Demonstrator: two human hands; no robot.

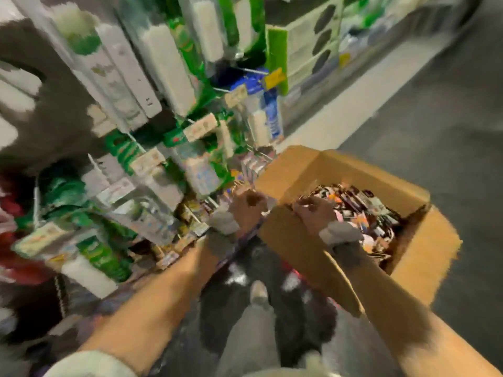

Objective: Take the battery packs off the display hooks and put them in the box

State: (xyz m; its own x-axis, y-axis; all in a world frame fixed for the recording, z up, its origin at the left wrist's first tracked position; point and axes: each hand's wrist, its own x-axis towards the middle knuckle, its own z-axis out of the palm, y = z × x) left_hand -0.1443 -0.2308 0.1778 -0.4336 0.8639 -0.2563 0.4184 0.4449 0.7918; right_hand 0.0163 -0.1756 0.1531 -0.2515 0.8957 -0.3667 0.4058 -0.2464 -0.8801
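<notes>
Hook wall of green-and-white carded goods [152,104] fills your left. The open brown cardboard box [424,262] sits just beside it, prob. to keep drops short. Small colourful battery packs [362,213] heap inside. Your left hand [249,208] is by the low hooks, your right hand [315,213] over the box rim. Both look curled, but w/ this blur can't tell what they hold.

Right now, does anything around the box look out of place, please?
Only the packs in the cardboard box: they lie jumbled at all angles, not stacked. The picture is too blurred to judge damage.
</notes>
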